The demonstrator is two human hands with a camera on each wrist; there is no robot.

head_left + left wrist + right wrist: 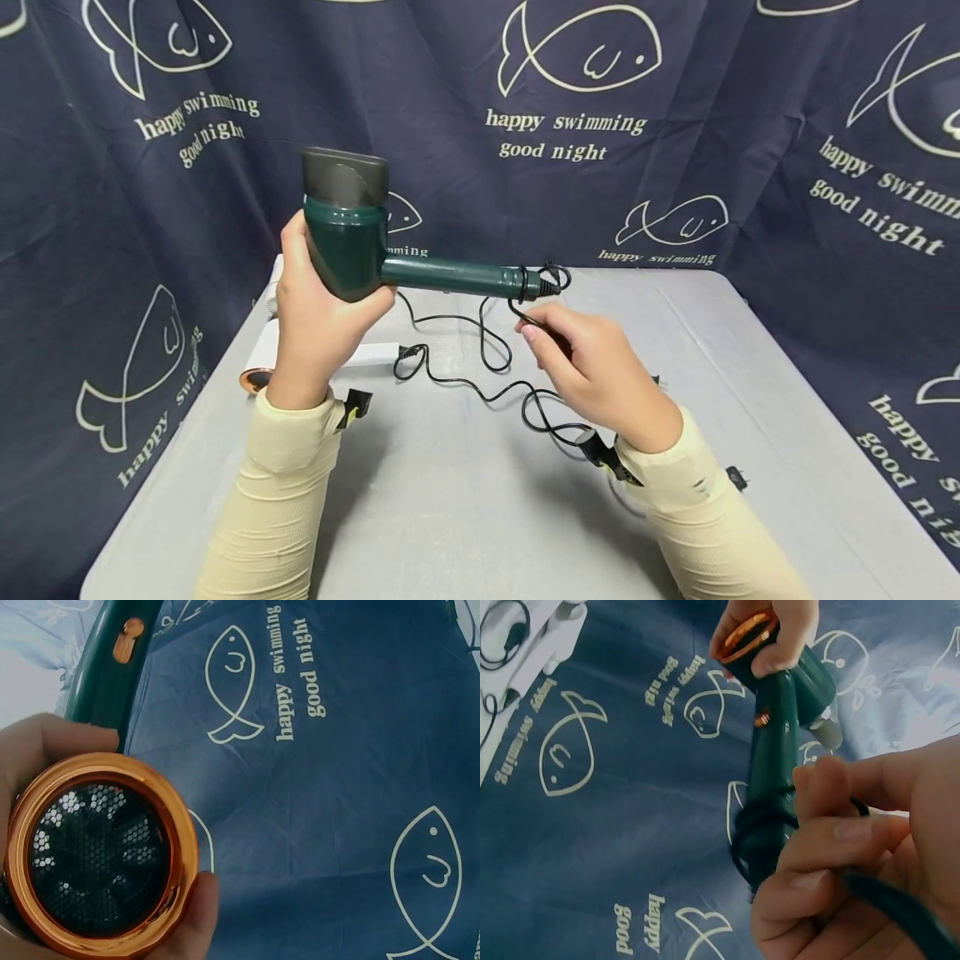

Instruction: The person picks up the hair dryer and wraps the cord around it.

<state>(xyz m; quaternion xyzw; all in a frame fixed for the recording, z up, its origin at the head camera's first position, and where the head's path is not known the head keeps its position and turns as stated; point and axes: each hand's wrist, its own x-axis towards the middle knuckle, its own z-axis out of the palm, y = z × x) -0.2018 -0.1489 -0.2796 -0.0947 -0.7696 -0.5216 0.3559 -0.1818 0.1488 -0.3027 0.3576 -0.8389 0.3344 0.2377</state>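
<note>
My left hand (315, 325) grips a dark green hair dryer (450, 273) round its barrel, raised above the table. The grey nozzle (345, 177) points up and the handle reaches to the right. In the left wrist view, fingers and thumb lie around the copper-rimmed intake grille (97, 855); a copper switch (129, 641) shows on the handle. The right hand (600, 367), below the handle's end, pinches the black cord (519, 310). Loops of this cord (769, 814) circle the handle end in the right wrist view.
On the grey table (450, 500) lies a white hair dryer (367, 354) with a copper rim, partly behind my left hand. Another white object (275, 283) is farther back, mostly hidden. Black cords (480, 392) trail across the middle, and a plug (737, 477) lies at the right.
</note>
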